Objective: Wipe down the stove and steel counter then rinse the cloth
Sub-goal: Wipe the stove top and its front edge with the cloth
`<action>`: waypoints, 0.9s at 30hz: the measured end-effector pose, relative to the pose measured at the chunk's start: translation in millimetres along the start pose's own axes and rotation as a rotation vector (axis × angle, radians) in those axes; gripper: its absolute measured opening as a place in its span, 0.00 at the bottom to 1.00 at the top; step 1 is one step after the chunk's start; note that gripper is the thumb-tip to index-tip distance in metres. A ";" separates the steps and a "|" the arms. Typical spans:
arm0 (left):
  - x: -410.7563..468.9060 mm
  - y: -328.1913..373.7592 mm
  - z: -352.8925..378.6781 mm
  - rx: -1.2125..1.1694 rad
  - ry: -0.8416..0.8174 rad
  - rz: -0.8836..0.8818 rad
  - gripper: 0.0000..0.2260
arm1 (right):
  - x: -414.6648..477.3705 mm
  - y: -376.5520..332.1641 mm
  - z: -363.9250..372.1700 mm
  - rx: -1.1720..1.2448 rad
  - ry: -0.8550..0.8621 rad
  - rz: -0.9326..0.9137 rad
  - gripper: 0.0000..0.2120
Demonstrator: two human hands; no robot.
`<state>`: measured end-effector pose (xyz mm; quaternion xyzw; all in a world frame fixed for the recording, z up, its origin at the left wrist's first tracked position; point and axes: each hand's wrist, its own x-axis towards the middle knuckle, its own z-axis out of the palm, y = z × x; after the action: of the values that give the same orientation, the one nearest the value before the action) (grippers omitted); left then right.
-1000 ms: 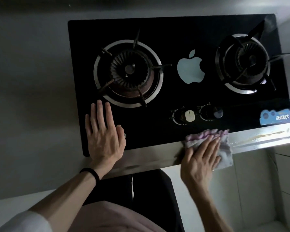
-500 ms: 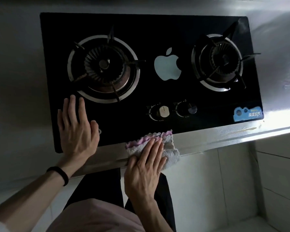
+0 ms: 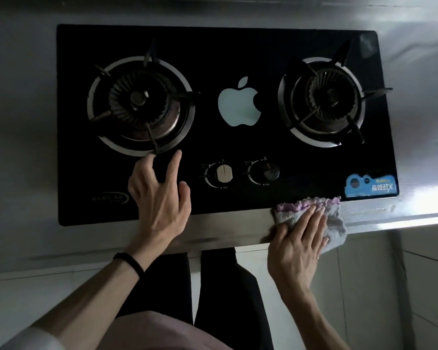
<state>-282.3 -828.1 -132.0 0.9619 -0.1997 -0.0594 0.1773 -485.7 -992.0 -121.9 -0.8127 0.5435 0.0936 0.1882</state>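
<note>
Cloth [image 3: 335, 223] lengthwise along steel counter [image 3: 225, 228], right hand [image 3: 299, 246] pressing flat

**Glass, Steel and Terry**

The stove top [image 3: 238, 51] was glossy black glass, smooth and reflective. Its burner rings [image 3: 90, 107] were polished bright metal, and the pan supports [image 3: 374, 93] above them looked matt and dark. In front of the stove, the steel counter edge [image 3: 225, 228] had a brushed sheen. Right of the stove, the counter covering [image 3: 420, 117] looked like crinkled, embossed foil. The cloth [image 3: 338, 229] at the stove's front edge was soft, nubbly terry with a frilled hem.
</note>
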 end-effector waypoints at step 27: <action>-4.6 18.4 35.6 0.266 0.116 -0.093 0.29 | 49.2 42.6 -42.8 0.335 0.077 0.086 0.33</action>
<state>-299.8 -853.3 -158.2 0.9869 -0.1505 0.0152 0.0565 -507.8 -1065.6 -109.1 -0.7490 0.5924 -0.0214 0.2960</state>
